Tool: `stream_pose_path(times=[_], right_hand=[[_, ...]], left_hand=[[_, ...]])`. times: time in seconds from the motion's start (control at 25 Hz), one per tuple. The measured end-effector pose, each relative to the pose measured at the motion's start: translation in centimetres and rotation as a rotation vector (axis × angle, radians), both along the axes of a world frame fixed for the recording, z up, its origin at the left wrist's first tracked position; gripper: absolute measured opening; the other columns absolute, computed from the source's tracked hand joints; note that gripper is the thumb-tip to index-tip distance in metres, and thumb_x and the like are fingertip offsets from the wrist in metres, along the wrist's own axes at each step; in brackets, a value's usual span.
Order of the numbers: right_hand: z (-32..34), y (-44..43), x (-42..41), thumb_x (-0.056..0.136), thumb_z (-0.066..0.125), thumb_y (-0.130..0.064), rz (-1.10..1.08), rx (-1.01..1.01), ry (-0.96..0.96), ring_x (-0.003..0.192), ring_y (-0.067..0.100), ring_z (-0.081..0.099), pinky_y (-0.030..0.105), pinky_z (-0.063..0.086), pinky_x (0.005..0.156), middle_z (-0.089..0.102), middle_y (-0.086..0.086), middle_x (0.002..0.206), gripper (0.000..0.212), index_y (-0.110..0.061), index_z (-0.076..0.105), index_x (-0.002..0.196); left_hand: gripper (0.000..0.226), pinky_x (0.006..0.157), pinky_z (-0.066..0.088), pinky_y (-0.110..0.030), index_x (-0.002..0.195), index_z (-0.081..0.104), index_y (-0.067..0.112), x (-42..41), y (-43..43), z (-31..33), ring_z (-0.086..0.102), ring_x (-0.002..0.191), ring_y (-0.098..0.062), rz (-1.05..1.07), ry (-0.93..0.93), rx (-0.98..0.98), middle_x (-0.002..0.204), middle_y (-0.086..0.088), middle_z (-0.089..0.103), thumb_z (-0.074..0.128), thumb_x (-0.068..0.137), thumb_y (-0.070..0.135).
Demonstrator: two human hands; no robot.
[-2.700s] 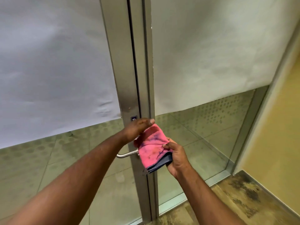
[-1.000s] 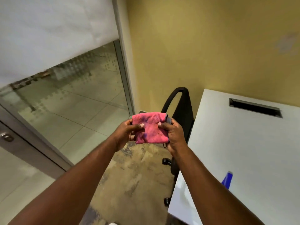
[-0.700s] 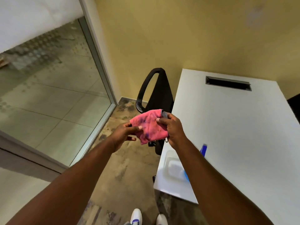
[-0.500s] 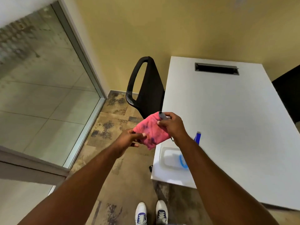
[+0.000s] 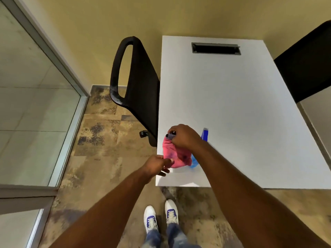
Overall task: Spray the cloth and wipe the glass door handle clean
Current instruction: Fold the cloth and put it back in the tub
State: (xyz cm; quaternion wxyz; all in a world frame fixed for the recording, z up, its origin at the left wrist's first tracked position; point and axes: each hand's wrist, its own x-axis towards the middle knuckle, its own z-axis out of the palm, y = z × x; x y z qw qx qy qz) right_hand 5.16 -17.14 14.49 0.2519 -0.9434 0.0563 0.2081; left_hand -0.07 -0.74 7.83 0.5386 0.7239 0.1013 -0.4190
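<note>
Over the near-left corner of the white table (image 5: 232, 104), the right hand (image 5: 184, 136) pinches the top of the folded pink cloth (image 5: 172, 154) while the left hand (image 5: 156, 166) grips its lower edge, a blue spray bottle (image 5: 205, 134) lying just behind, partly hidden.

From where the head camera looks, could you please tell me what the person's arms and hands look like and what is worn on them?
Both forearms are bare: no sleeve reaches into view. The left hand and right hand carry no glove, and no watch, ring or band shows on either. Fingernails are short and pale. Below, blue jeans and white shoes with blue trim appear.
</note>
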Motion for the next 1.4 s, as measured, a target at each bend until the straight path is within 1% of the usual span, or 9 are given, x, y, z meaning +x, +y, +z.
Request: stream_pose_path(times=[0.24, 0.52, 0.64, 0.76, 0.84, 0.92, 1.16, 1.28, 1.4], right_hand=[[-2.9, 1.8, 0.9, 0.099, 0.065, -0.035, 0.080, -0.190, 0.116, 0.101, 0.028, 0.068, 0.033, 0.049, 0.081, 0.070, 0.011, 0.116, 0.037, -0.010, 0.060, 0.126], [-6.8, 2.3, 1.4, 0.097, 0.067, -0.041, 0.052, -0.285, 0.261, 0.103, 0.027, 0.069, 0.036, 0.054, 0.096, 0.071, 0.010, 0.119, 0.040, -0.012, 0.063, 0.125], [-7.8, 2.8, 0.3, 0.095, 0.069, -0.039, 0.034, -0.395, 0.130, 0.113, 0.029, 0.064, 0.039, 0.053, 0.100, 0.064, 0.012, 0.129, 0.044, -0.012, 0.061, 0.130], [-8.9, 3.0, -1.6, 0.096, 0.068, -0.036, -0.036, -0.338, 0.076, 0.112, 0.030, 0.066, 0.041, 0.056, 0.098, 0.064, 0.012, 0.128, 0.041, -0.014, 0.060, 0.129], [-9.9, 2.9, -2.8, 0.100, 0.062, -0.037, -0.037, -0.256, 0.183, 0.113, 0.030, 0.067, 0.042, 0.053, 0.104, 0.067, 0.010, 0.129, 0.039, -0.016, 0.060, 0.132], [-10.6, 2.7, -3.8, 0.103, 0.055, -0.039, -0.038, -0.159, 0.261, 0.120, 0.029, 0.065, 0.043, 0.047, 0.110, 0.067, 0.007, 0.134, 0.039, -0.020, 0.057, 0.138], [-11.4, 2.5, -5.3, 0.099, 0.061, -0.041, -0.026, -0.113, 0.103, 0.130, 0.028, 0.059, 0.040, 0.045, 0.114, 0.060, 0.006, 0.145, 0.054, -0.019, 0.048, 0.146], [-11.4, 2.0, -5.3, 0.101, 0.059, -0.039, 0.119, -0.272, 0.009, 0.153, 0.034, 0.030, 0.045, 0.029, 0.124, 0.030, 0.011, 0.167, 0.071, -0.016, 0.025, 0.159], [-10.5, 1.5, -5.4, 0.099, 0.050, -0.053, 0.287, -0.474, -0.020, 0.158, 0.039, 0.006, 0.053, 0.017, 0.126, 0.003, 0.014, 0.173, 0.086, -0.017, 0.006, 0.163]], left_hand=[[0.020, 0.051, 0.055, -0.031, 0.109, 0.056, 0.011, 0.0, -1.5, -2.3, 0.075, 0.063, -0.028, -0.091, -0.076, 0.192, 0.091, -0.013, 0.076, 0.063, 0.102, 0.029], [0.043, 0.073, 0.043, -0.031, 0.132, 0.063, 0.018, 0.4, -0.3, -4.5, 0.067, 0.098, -0.026, -0.473, -0.766, 0.646, 0.113, -0.006, 0.072, 0.065, 0.097, 0.042], [0.038, 0.098, 0.047, -0.041, 0.123, 0.074, 0.022, 0.5, -0.7, -5.5, 0.060, 0.118, -0.027, -0.681, -0.991, 0.709, 0.130, -0.006, 0.070, 0.071, 0.092, 0.042], [0.048, 0.127, 0.005, -0.059, 0.139, 0.067, 0.030, 1.2, -0.9, -6.5, 0.026, 0.157, -0.037, -0.875, -0.961, 0.769, 0.164, -0.005, 0.044, 0.055, 0.100, 0.053], [0.057, 0.115, -0.033, -0.060, 0.154, 0.051, 0.033, 1.5, -0.9, -7.1, 0.001, 0.162, -0.039, -1.000, -0.941, 0.850, 0.173, -0.004, 0.023, 0.037, 0.104, 0.058], [0.065, 0.103, -0.046, -0.058, 0.162, 0.035, 0.034, 1.6, -0.8, -7.3, -0.011, 0.161, -0.039, -1.086, -0.927, 0.900, 0.176, -0.006, 0.008, 0.027, 0.103, 0.060], [0.074, 0.114, -0.035, -0.054, 0.169, 0.005, 0.024, 2.1, 0.0, -6.6, -0.017, 0.160, -0.031, -0.958, -0.920, 0.850, 0.176, -0.006, -0.005, 0.020, 0.104, 0.056], [0.071, 0.126, -0.018, -0.052, 0.168, -0.002, 0.026, 2.4, 1.7, -5.3, -0.017, 0.160, -0.026, -0.870, -0.927, 0.854, 0.176, -0.005, -0.009, 0.005, 0.105, 0.059], [0.074, 0.125, -0.020, -0.048, 0.167, -0.003, 0.025, 2.7, 3.6, -3.8, -0.021, 0.158, -0.022, -0.795, -0.946, 0.880, 0.174, -0.004, -0.012, 0.001, 0.105, 0.063]])
